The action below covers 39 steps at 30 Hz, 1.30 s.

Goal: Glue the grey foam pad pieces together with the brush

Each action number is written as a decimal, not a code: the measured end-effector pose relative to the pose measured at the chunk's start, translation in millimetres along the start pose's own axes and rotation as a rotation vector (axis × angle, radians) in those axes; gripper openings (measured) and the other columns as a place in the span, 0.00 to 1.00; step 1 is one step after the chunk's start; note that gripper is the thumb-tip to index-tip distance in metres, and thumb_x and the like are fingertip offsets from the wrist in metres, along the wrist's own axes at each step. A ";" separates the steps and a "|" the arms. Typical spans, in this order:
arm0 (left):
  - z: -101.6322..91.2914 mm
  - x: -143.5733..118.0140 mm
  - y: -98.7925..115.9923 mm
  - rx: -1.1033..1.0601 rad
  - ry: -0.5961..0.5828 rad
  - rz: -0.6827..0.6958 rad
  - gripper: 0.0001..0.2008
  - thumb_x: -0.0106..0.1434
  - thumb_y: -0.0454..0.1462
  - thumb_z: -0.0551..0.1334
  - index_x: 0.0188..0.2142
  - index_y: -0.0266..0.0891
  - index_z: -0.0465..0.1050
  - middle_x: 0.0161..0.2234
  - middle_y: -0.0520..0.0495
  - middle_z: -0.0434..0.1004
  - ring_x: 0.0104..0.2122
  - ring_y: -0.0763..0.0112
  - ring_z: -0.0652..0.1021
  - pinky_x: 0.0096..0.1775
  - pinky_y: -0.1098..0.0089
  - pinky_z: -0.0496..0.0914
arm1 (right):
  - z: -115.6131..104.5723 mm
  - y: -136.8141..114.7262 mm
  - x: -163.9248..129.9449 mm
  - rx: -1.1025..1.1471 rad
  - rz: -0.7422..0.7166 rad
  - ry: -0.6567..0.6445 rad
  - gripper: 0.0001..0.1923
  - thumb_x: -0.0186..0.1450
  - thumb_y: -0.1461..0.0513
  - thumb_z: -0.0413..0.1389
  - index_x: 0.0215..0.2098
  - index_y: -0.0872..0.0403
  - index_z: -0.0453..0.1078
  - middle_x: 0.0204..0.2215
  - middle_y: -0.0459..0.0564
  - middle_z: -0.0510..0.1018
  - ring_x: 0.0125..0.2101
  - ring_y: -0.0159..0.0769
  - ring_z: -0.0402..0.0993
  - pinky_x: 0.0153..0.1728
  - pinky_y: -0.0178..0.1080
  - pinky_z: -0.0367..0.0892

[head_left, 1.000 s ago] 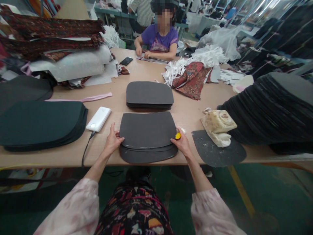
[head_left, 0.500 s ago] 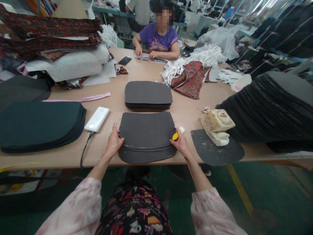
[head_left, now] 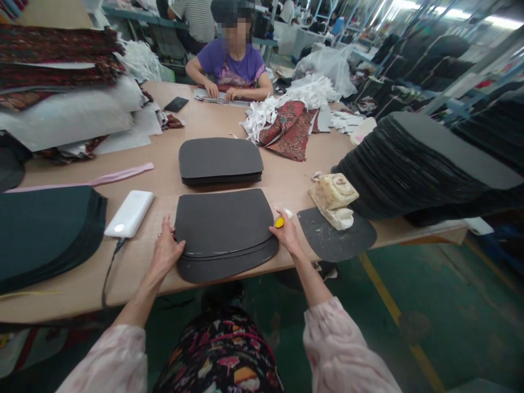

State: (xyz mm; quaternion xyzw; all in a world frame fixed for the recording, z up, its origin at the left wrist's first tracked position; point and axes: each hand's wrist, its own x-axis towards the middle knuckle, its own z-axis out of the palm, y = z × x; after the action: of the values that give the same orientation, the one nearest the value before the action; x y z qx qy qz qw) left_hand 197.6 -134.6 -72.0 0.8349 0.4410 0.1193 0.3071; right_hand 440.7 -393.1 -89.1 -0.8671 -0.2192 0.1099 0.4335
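foam sheet (head_left: 221,221), matte grey, rounded corners, lies on a larger curved sheet (head_left: 229,265) at tabletop (head_left: 286,183) edge. left hand (head_left: 166,251) flat on its side; right hand (head_left: 289,237) grips yellow tool (head_left: 279,222).

Left dark stack (head_left: 41,234) edge-cropped

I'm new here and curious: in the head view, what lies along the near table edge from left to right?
Dark sheet stack → white power bank → left hand → grey foam panel → right hand → dark smeared piece.
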 end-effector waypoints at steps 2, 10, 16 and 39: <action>0.1 0.5 -0.8 -0.001 -0.001 0.003 0.47 0.49 0.33 0.62 0.63 0.37 0.38 0.41 0.41 0.71 0.34 0.63 0.75 0.36 0.66 0.71 | 0.0 -1.1 0.1 -0.025 -0.002 -0.004 0.32 0.49 0.62 0.56 0.54 0.56 0.62 0.27 0.47 0.72 0.26 0.35 0.67 0.31 0.37 0.64; 0.1 -0.3 -0.6 -0.053 0.012 -0.015 0.47 0.48 0.33 0.63 0.63 0.37 0.37 0.41 0.41 0.70 0.33 0.65 0.75 0.33 0.68 0.71 | -0.7 -0.2 1.2 -0.046 -0.040 -0.024 0.33 0.49 0.65 0.54 0.54 0.54 0.61 0.28 0.45 0.73 0.24 0.32 0.66 0.30 0.36 0.64; 3.1 1.8 -4.5 -0.084 0.015 -0.028 0.48 0.47 0.33 0.63 0.63 0.37 0.38 0.42 0.41 0.69 0.33 0.67 0.75 0.35 0.68 0.71 | 5.1 -2.2 -4.8 -0.166 -0.100 -0.050 0.34 0.50 0.67 0.50 0.57 0.55 0.58 0.30 0.48 0.74 0.27 0.34 0.68 0.29 0.35 0.62; -0.3 -9.4 -19.4 -0.476 -0.023 -0.086 0.50 0.46 0.28 0.64 0.63 0.38 0.36 0.40 0.44 0.68 0.30 0.75 0.71 0.35 0.71 0.68 | 29.5 -3.7 -31.0 -0.317 -0.376 -0.158 0.19 0.62 0.51 0.47 0.43 0.54 0.67 0.31 0.52 0.74 0.32 0.42 0.71 0.33 0.41 0.64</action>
State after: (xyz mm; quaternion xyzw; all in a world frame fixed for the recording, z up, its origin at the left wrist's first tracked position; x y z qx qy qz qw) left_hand 179.1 -133.9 -83.0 0.7207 0.4323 0.1971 0.5049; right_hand 401.1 -385.2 -103.8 -0.8570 -0.4242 0.0592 0.2865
